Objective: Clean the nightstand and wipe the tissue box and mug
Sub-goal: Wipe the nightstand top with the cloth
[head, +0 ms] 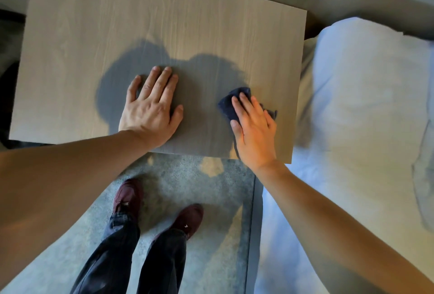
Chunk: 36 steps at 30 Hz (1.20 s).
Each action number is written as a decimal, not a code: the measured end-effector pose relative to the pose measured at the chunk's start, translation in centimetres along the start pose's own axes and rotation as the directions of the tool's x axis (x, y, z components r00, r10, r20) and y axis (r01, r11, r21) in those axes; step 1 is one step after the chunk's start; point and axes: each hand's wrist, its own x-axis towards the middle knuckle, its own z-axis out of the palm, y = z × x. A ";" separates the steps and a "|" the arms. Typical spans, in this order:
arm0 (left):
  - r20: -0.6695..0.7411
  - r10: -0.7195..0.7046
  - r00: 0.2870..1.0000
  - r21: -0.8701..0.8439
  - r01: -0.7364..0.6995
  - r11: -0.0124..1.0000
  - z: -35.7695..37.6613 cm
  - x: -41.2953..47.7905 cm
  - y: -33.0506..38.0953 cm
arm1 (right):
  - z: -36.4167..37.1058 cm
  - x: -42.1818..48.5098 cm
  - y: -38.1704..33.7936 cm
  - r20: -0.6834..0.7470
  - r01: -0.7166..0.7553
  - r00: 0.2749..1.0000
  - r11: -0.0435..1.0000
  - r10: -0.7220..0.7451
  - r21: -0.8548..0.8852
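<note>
The nightstand (117, 24) has a bare light wood-grain top that fills the upper middle of the view. My left hand (150, 110) lies flat on it near the front edge, fingers spread, holding nothing. My right hand (253, 129) presses flat on a dark blue cloth (231, 103) at the front right part of the top. The cloth shows past my fingertips and at the right of my hand. No tissue box or mug is in view.
A bed with a white pillow (364, 87) and sheet lies right beside the nightstand on the right. Grey carpet (187, 181) is below the front edge, with my two dark red shoes (187, 218) on it.
</note>
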 end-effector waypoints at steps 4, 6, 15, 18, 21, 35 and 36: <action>-0.004 0.009 1.000 0.002 -0.009 1.000 0.0 0.0 0.0 | 1.1 -2.9 -0.7 -0.024 0.011 1.000 1.000 -0.010 0.028; -0.004 0.011 1.000 0.007 -0.011 1.000 0.0 0.0 0.0 | 1.5 -4.1 -0.7 -0.058 0.035 0.998 0.997 -0.031 0.073; -0.003 0.030 1.000 -0.014 -0.030 0.999 -0.1 -0.3 -0.2 | 2.8 -8.9 -2.0 -0.116 0.043 0.993 0.971 -0.016 0.233; 0.012 0.033 0.999 -0.045 -0.033 0.998 -0.3 -0.3 -0.3 | 2.0 -10.7 -2.4 -0.089 0.071 0.995 0.964 -0.050 0.256; 0.036 0.072 0.997 -0.075 -0.069 0.995 -1.0 -0.4 -0.8 | 0.1 -11.2 -2.5 0.005 0.064 0.998 0.958 -0.068 0.279; 0.104 -0.068 0.992 -0.002 0.069 0.998 -1.8 -5.9 -9.2 | 0.3 -3.3 -4.4 -0.138 -0.323 0.923 0.919 0.359 0.226; 0.099 -0.067 0.993 0.008 0.066 0.998 -1.5 -6.0 -9.3 | 1.1 -3.5 -5.0 -0.147 -0.346 0.914 0.916 0.378 0.202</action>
